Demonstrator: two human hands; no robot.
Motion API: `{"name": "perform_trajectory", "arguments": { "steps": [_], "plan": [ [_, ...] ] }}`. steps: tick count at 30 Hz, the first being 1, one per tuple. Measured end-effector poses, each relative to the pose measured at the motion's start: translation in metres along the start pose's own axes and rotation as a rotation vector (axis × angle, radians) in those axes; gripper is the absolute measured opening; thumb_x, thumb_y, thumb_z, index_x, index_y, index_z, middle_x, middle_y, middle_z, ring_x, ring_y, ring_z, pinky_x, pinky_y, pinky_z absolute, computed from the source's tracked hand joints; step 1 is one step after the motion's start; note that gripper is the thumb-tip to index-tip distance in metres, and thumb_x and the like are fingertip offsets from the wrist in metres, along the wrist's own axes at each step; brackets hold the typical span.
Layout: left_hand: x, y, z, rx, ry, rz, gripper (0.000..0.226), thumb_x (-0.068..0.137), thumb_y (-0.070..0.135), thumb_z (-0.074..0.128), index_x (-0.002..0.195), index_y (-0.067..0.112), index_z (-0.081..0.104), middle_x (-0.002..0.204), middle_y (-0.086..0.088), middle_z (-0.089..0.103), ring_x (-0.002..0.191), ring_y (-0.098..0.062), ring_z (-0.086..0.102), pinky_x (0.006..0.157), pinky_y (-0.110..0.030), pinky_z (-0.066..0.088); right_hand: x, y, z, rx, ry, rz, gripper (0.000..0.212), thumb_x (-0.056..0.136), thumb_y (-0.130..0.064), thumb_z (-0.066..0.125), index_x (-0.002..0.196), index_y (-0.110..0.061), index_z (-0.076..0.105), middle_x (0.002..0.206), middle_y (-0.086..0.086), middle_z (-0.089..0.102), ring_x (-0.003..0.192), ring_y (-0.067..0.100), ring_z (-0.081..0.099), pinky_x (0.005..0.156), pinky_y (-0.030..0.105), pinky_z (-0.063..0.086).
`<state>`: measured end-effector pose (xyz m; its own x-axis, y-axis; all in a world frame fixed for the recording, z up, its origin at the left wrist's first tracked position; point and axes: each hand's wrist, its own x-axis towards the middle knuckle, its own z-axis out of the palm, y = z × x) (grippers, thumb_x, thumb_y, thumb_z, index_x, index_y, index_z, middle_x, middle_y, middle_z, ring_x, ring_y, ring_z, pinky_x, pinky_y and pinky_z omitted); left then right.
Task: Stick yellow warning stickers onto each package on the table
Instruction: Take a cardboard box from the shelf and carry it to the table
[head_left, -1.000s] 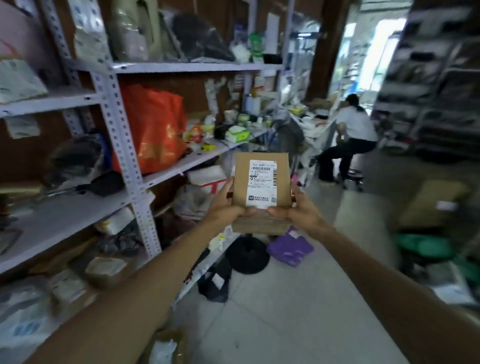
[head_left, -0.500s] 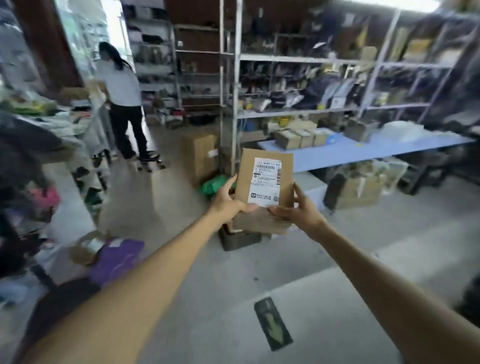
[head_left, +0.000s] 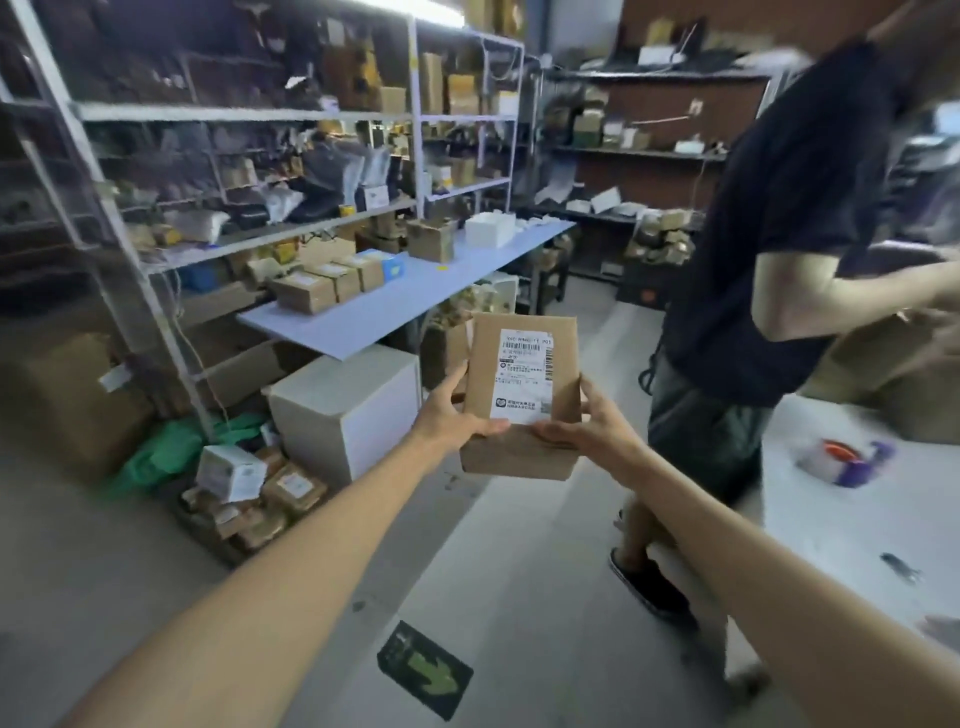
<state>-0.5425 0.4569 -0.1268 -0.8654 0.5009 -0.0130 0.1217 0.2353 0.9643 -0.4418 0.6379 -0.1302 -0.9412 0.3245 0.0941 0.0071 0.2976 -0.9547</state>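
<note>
A: Two hands on one parcel, is that right?

B: Yes. The left hand (head_left: 451, 415) grasps the left edge of the flat brown cardboard package (head_left: 519, 452), thumb on its front face. The right hand (head_left: 589, 431) grips the right edge the same way, its thumb lying just under the white shipping label (head_left: 524, 376).

A: Where is the package?

B: Held up in front of the person, above the grey floor (head_left: 519, 571), label towards the camera, well apart from the long pale blue counter (head_left: 415, 296) behind it.

A: What sits on that counter?

B: A row of small brown cardboard boxes (head_left: 324, 285) near its left end, with a taller brown box (head_left: 431, 239) and a white open box (head_left: 488, 228) further along. Grey metal shelving (head_left: 249, 114) stands behind, and a large white box (head_left: 348, 410) stands below the near edge.

A: Anyone else?

B: Another person in a dark T-shirt (head_left: 779, 208) stands at the right, beside a white counter (head_left: 831, 519) carrying a blurred orange-and-purple object (head_left: 847, 460). A green arrow mark (head_left: 426, 670) lies on the floor between the arms.
</note>
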Motion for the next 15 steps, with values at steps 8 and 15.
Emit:
{"name": "perform_trajectory", "arguments": {
  "steps": [8, 15],
  "plan": [
    [0.048, -0.017, -0.015, 0.014, -0.082, -0.019, 0.11, 0.061, 0.016, 0.089, 0.149, 0.032, 0.026, 0.143, -0.005, 0.047, 0.122, -0.02, 0.05, 0.1, -0.035, 0.044, 0.026, 0.006, 0.016, -0.003, 0.099, 0.046, 0.065, 0.072, -0.012, 0.081, 0.123, -0.027, 0.043, 0.113, -0.006, 0.061, 0.111, 0.02, 0.057, 0.094, 0.038, 0.052],
    [0.116, -0.03, -0.018, 0.023, -0.112, -0.01, 0.111, 0.059, 0.02, 0.09, 0.149, 0.032, 0.025, 0.144, -0.005, 0.047, 0.13, -0.024, 0.044, 0.108, -0.048, 0.039, 0.087, 0.019, 0.017, 0.005, 0.112, 0.082, 0.064, 0.075, -0.01, 0.078, 0.122, -0.028, 0.039, 0.106, -0.013, 0.056, 0.108, 0.015, 0.055, 0.086, 0.025, 0.049]
  ]
}}
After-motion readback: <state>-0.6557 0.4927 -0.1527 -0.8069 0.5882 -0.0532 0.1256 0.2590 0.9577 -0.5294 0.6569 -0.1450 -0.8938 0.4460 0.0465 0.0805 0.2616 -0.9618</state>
